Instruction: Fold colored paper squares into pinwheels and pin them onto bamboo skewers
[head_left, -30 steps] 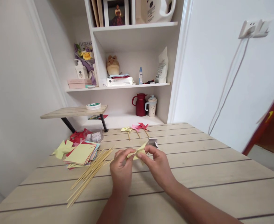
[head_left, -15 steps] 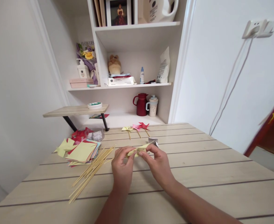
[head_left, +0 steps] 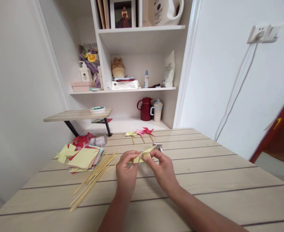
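A yellow paper pinwheel (head_left: 147, 152) is held just above the table between both hands. My left hand (head_left: 127, 167) pinches its left side with thumb and fingers. On the right side, my right hand (head_left: 162, 166) grips the paper, thumb pressed near the middle. The pinwheel's centre is partly covered by the fingertips. Left of my left hand lies a spread bundle of thin wooden sticks (head_left: 93, 182). Beyond the hands, finished pinwheels on sticks, one yellow (head_left: 131, 134), one pink (head_left: 140, 132) and one red (head_left: 148, 130), lie in a row.
At left sit a stack of coloured paper squares (head_left: 83, 158), a yellow folded paper (head_left: 66, 152), red paper pieces (head_left: 82, 140) and a clear container (head_left: 98, 140). A small grey-silver object (head_left: 157, 147) stands behind my right hand. A raised wooden stand (head_left: 77, 115) is at back left.
The pinwheel's paper has tilted and its blades show more openly between my fingers. Both hands keep hold of it, and the view has shifted slightly.
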The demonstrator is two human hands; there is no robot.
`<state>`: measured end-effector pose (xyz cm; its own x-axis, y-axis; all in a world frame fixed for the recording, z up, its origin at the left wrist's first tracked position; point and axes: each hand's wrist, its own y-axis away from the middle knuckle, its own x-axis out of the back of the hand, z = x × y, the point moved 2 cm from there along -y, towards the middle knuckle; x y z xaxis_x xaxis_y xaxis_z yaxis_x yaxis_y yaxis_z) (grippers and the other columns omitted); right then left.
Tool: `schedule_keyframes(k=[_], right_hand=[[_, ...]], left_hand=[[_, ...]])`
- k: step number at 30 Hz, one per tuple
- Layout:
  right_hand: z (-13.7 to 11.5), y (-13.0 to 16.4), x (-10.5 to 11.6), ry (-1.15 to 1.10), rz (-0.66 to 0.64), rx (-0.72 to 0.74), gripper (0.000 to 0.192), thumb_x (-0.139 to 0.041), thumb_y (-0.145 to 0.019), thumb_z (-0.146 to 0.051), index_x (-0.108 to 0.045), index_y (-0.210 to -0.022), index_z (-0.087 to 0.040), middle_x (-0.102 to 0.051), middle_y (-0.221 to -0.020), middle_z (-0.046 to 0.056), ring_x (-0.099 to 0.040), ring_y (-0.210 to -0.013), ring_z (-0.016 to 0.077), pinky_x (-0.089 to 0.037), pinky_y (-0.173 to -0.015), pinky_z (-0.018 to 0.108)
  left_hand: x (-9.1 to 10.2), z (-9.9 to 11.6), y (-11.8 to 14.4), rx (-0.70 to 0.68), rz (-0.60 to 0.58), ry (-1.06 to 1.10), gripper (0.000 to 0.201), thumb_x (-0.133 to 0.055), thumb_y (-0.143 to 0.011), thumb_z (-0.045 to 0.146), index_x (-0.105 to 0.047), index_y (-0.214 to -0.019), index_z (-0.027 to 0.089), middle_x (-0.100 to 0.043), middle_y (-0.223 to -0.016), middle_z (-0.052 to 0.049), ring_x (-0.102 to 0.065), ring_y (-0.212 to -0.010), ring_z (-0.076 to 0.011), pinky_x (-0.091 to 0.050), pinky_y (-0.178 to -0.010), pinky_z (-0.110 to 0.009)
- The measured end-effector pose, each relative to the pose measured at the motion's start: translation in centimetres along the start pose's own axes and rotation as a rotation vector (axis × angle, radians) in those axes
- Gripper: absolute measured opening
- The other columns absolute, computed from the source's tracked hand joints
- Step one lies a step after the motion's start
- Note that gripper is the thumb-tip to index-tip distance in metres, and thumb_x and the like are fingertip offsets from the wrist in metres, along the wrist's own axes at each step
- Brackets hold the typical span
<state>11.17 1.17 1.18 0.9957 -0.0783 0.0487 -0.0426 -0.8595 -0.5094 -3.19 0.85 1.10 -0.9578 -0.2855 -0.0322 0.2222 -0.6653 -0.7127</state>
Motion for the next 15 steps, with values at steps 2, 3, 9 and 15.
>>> schedule_keyframes(k=[2, 3, 9, 15], right_hand=[[0.13, -0.1, 0.05, -0.01, 0.011, -0.004, 0.025, -0.069, -0.082, -0.039, -0.056, -0.07, -0.021, -0.06, -0.073, -0.001, -0.052, -0.074, 0.0177, -0.041, -0.074, 0.03], [0.18, -0.13, 0.08, -0.013, 0.02, -0.007, 0.025, -0.07, -0.081, -0.039, -0.056, -0.07, -0.021, -0.061, -0.073, -0.001, -0.053, -0.074, 0.0177, -0.041, -0.074, 0.03], [0.15, -0.17, 0.18, -0.006, 0.052, 0.008, 0.023, -0.071, -0.08, -0.039, -0.059, -0.072, -0.021, -0.063, -0.075, 0.0, -0.055, -0.075, 0.0186, -0.042, -0.074, 0.031], [0.17, 0.05, 0.14, 0.021, 0.058, 0.016, 0.023, -0.07, -0.081, -0.04, -0.06, -0.074, -0.021, -0.065, -0.077, 0.001, -0.057, -0.078, 0.0196, -0.043, -0.076, 0.032]], left_hand=[[-0.03, 0.28, -0.12, 0.042, 0.006, 0.009, 0.005, -0.072, -0.08, 0.021, -0.072, -0.075, 0.022, -0.068, -0.086, -0.003, -0.063, -0.086, -0.0175, -0.048, -0.078, -0.027], [-0.04, 0.4, -0.18, 0.075, 0.008, 0.02, 0.004, -0.071, -0.08, 0.022, -0.072, -0.076, 0.021, -0.067, -0.088, -0.003, -0.063, -0.087, -0.0172, -0.048, -0.078, -0.026], [0.04, 0.2, -0.26, 0.199, 0.0, 0.081, 0.008, -0.073, -0.079, 0.027, -0.072, -0.081, 0.019, -0.065, -0.091, -0.004, -0.062, -0.09, -0.0183, -0.048, -0.079, -0.027], [0.17, -0.12, -0.23, 0.113, 0.012, 0.037, 0.008, -0.075, -0.078, 0.026, -0.071, -0.076, 0.019, -0.065, -0.088, -0.003, -0.062, -0.086, -0.0174, -0.049, -0.076, -0.026]])
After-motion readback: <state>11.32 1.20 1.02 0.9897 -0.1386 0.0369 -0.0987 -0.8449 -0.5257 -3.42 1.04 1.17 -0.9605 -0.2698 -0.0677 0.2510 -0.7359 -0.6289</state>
